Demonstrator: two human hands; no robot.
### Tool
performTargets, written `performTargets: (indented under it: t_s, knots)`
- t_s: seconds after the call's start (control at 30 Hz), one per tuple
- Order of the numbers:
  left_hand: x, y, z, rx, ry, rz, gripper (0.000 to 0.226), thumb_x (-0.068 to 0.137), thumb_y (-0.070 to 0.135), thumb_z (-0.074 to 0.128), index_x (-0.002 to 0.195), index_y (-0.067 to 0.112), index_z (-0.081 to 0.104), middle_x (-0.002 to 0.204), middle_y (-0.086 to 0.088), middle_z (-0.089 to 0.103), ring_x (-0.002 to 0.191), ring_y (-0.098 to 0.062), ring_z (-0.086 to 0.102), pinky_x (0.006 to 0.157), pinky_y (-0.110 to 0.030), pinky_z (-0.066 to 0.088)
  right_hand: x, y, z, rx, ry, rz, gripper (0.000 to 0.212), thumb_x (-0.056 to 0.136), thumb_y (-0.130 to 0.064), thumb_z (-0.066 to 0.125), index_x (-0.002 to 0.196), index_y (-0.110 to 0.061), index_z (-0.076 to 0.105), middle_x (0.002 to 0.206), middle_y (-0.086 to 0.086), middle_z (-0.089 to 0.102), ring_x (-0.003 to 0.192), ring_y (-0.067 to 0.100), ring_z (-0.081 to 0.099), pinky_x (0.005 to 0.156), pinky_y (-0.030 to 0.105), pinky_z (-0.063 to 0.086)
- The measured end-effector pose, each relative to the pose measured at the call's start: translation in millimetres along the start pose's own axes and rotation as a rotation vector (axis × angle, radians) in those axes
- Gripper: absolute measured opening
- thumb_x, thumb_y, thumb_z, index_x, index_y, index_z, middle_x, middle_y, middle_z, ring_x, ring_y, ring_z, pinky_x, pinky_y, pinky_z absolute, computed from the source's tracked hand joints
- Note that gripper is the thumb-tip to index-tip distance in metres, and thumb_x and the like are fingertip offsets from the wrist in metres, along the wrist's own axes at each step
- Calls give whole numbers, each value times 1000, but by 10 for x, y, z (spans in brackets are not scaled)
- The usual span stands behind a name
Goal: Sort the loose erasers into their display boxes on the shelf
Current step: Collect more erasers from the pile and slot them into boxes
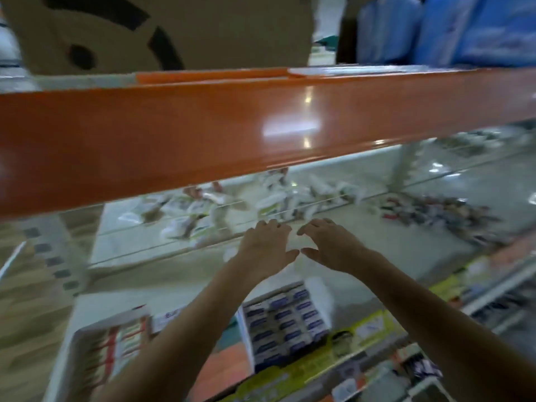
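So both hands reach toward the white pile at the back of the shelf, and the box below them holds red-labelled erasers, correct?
Not quite: in the head view the box below the left hand and right hand holds blue-labelled erasers; the red-striped ones sit in the box further left. Both hands do reach toward the white pile.

Two bare hands reach in side by side, the left hand and the right hand, each with fingers spread and nothing in them. Two open display boxes stand on the shelf below the arms: a red-and-white box on the left and a blue-label box on the right. Two loose heaps lie farther back, a white-wrapped heap and a darker mixed heap (the blur makes single pieces impossible to count). One orange beam crosses above, with one cardboard carton on top.
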State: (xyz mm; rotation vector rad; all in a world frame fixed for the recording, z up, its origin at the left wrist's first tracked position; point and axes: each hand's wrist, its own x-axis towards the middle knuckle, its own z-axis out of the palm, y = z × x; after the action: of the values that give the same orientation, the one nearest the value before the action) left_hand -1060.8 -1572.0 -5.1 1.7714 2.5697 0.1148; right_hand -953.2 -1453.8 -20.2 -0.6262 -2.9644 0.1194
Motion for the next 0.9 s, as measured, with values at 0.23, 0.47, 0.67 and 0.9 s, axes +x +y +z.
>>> performTargets:
  t_s: [0.23, 0.47, 0.67, 0.9]
  knots:
    - [951, 1321, 182, -4, -130, 206, 59, 92, 49, 46, 142, 19, 36, 143, -7, 38, 129, -27, 37, 103, -40, 34, -511, 1564, -21, 28, -60, 286, 44, 91, -35, 53, 132, -20, 45, 134, 4, 45, 123, 23, 42, 102, 34, 37]
    - [1882, 2439, 451, -134, -117, 264, 54, 88, 44, 53, 134, 17, 44, 137, -8, 45, 122, -29, 44, 97, -40, 42, -880, 2969, -80, 56, -75, 403, 46, 92, -32, 52, 135, -16, 43, 141, 7, 41, 131, 23, 36, 105, 33, 30]
    - [2693, 3193, 587, -150, -68, 248, 43, 85, 41, 56, 118, 13, 53, 124, -13, 54, 111, -33, 53, 87, -39, 45, -946, 4025, -267, 205, 55, 390, 42, 77, -34, 46, 102, -7, 67, 108, 16, 65, 101, 29, 61, 85, 36, 46]
    - [3349, 3716, 612, -234, 32, 258, 40, 92, 31, 52, 130, 18, 50, 124, -5, 56, 111, -21, 53, 89, -32, 42, -956, 4990, -313, 182, 10, 464, 40, 89, -26, 58, 127, -13, 52, 125, 10, 53, 115, 26, 49, 98, 34, 40]
